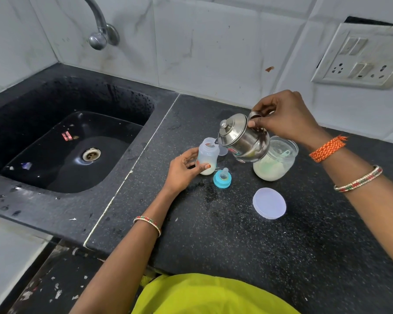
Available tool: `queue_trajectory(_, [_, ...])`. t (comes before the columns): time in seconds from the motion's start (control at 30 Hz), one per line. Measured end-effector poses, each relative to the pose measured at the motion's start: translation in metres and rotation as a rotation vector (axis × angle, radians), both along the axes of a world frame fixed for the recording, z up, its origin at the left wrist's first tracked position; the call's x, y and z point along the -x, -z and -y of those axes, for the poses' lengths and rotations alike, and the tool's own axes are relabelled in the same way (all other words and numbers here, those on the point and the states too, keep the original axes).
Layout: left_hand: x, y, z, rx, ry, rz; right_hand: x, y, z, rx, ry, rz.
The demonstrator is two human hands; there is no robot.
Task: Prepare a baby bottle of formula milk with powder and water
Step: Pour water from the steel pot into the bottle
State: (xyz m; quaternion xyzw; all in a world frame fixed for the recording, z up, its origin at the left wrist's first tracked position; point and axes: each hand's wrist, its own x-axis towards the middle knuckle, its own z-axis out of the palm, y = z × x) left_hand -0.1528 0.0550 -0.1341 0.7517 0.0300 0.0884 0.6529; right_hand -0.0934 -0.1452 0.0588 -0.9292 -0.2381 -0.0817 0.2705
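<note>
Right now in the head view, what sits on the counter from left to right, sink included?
Sink → left hand → bottle → teat ring → steel pot → round lid → right hand.

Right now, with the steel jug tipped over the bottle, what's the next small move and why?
Probably tip the steel jug a little further so water runs into the baby bottle. The right hand holds the jug tilted at the bottle's open mouth, the left hand steadies the bottle, and only a low white layer sits at its bottom. No stream is visible.
</note>
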Motion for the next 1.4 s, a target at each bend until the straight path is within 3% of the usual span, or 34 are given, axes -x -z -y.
queue_trajectory(0.6, [0.0002,0.0007,-0.0003,-0.015,0.005,-0.007,0.0007,0.0078,0.0041,-0.053,0.028,-0.003])
queue_trajectory(0.9, [0.0010,0.0032,-0.0072,0.160,-0.131,0.025,-0.0008,0.0080,0.0038,-0.064,0.029,0.013])
queue_trajectory(1.4, [-0.0001,0.0040,-0.0024,0.057,-0.104,0.009,-0.0002,0.0062,0.0050,-0.095,0.041,-0.002])
